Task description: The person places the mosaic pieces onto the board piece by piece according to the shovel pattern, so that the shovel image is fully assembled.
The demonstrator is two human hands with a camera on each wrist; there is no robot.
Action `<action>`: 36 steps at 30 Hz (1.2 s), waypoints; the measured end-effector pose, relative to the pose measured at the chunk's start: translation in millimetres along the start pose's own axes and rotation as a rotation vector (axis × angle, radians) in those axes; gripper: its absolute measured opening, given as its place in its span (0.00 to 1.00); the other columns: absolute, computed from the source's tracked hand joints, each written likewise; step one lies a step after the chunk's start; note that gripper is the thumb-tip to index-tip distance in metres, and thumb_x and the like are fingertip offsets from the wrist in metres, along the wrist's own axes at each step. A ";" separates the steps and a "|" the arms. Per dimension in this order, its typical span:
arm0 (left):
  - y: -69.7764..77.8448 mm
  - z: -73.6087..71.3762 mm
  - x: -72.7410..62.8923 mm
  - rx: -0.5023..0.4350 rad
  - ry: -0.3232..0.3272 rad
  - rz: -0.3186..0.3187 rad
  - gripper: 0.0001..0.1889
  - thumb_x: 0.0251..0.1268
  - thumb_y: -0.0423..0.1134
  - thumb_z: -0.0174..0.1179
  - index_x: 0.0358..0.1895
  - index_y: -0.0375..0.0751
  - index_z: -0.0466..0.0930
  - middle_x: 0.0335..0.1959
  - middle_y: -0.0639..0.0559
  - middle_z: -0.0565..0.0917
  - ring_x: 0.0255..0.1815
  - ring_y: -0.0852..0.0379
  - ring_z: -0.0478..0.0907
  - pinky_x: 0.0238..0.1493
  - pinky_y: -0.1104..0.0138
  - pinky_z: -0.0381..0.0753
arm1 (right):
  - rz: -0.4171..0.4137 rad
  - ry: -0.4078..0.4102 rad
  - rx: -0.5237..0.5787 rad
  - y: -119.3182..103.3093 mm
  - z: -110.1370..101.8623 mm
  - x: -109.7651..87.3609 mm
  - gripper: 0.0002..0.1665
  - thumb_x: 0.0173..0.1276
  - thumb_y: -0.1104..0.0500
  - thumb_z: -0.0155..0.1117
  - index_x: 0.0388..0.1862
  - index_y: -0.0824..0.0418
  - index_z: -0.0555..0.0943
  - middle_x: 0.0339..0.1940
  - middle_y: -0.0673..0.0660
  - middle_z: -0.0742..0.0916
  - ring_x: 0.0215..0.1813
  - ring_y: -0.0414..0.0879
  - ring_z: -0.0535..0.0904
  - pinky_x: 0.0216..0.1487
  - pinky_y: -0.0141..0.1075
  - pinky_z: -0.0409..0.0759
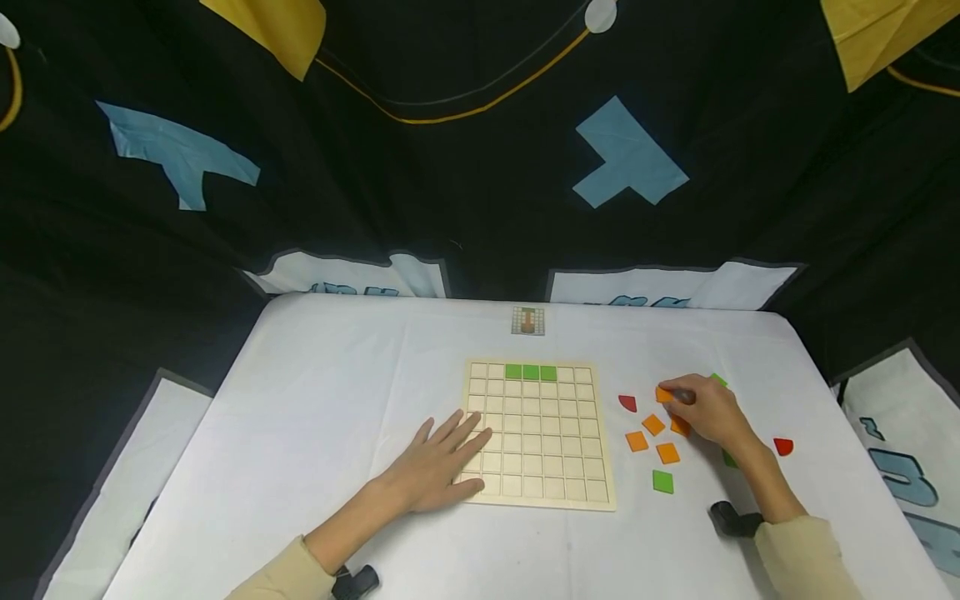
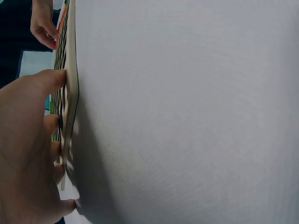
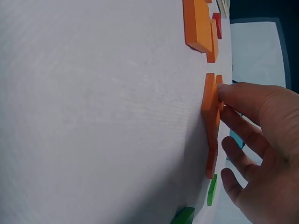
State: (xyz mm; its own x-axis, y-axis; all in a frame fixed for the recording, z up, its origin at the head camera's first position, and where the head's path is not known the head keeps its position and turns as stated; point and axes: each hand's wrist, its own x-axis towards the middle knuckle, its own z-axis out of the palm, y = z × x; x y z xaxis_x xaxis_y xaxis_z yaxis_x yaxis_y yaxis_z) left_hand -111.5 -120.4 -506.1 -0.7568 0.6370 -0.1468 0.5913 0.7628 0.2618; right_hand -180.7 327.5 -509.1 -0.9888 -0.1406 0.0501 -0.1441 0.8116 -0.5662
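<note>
A wooden grid board lies on the white table, with green square tiles filling three cells of its top row. My left hand rests with spread fingers on the board's left edge; in the left wrist view its thumb touches the rim. To the right of the board, my right hand pinches an orange square tile between thumb and forefinger. Below and left of that hand lie several loose orange tiles. In the right wrist view, other orange tiles lie right by the fingertips.
A red quarter-round piece lies beside the board, and another red piece lies far right. A loose green tile sits nearest the front. Behind the board lies a small pattern card. A dark patterned cloth hangs behind the table.
</note>
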 end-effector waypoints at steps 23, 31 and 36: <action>0.5 -0.8 0.1 0.024 -0.005 0.000 0.37 0.76 0.62 0.44 0.80 0.48 0.53 0.81 0.44 0.49 0.80 0.42 0.43 0.73 0.39 0.45 | -0.157 -0.046 0.183 -74.8 29.9 32.7 0.17 0.66 0.67 0.69 0.54 0.67 0.85 0.53 0.62 0.86 0.62 0.62 0.74 0.64 0.60 0.68; 0.3 -0.1 0.3 0.026 -0.003 0.002 0.37 0.76 0.62 0.45 0.80 0.48 0.54 0.81 0.44 0.50 0.80 0.41 0.44 0.73 0.39 0.46 | -0.217 -0.056 0.209 -104.7 51.6 45.7 0.17 0.64 0.65 0.71 0.52 0.66 0.86 0.52 0.60 0.87 0.61 0.61 0.76 0.64 0.58 0.69; 0.3 -0.3 0.7 0.026 -0.003 -0.002 0.37 0.76 0.61 0.45 0.80 0.48 0.54 0.81 0.44 0.50 0.80 0.42 0.44 0.73 0.39 0.46 | -0.271 -0.078 0.215 -119.0 66.3 51.9 0.18 0.63 0.64 0.73 0.52 0.67 0.86 0.50 0.60 0.88 0.58 0.60 0.77 0.61 0.55 0.72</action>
State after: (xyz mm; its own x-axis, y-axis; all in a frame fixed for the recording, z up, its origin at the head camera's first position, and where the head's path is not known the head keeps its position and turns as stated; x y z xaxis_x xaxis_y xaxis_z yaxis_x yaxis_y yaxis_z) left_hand -111.9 -119.8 -505.9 -0.7570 0.6360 -0.1498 0.5971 0.7664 0.2368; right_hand -212.3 186.0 -493.6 -0.9085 -0.3845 0.1637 -0.3812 0.6021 -0.7016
